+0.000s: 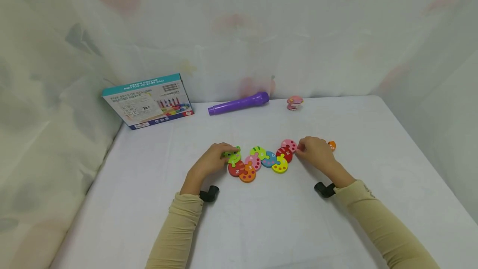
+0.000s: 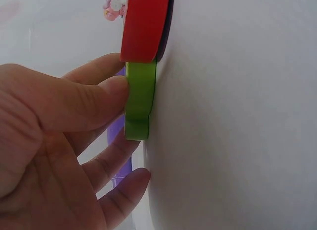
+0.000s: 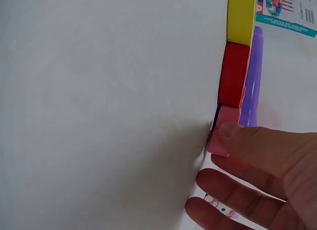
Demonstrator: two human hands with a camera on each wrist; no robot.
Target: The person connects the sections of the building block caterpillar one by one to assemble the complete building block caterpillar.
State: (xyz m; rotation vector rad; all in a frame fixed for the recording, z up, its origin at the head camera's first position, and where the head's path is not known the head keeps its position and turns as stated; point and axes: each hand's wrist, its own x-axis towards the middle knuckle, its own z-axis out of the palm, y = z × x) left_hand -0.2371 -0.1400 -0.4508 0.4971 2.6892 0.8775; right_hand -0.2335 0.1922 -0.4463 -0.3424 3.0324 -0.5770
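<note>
A zigzag chain of round, numbered puzzle pieces lies joined on the white table. At its left end is a green frog-faced puzzle piece [image 1: 233, 157], which my left hand [image 1: 213, 160] pinches by the edge. A red piece [image 2: 146, 27] marked 2 adjoins it, then an orange piece [image 1: 247, 174] marked 3. At the right end, my right hand [image 1: 316, 152] pinches a pink puzzle piece [image 3: 227, 122] between thumb and fingers. Red [image 3: 234, 75] and yellow [image 3: 241, 17] pieces follow it along the chain. Just beyond the right hand lies a separate-looking orange piece [image 1: 332, 145], partly hidden.
Behind the chain lies a purple toy microphone [image 1: 239, 105]. A bead-set box [image 1: 149, 102] leans at the back left, against the curtain. A small pink figurine [image 1: 294, 103] stands near the table's back edge. Patterned cloth [image 1: 239, 32] hangs around the table.
</note>
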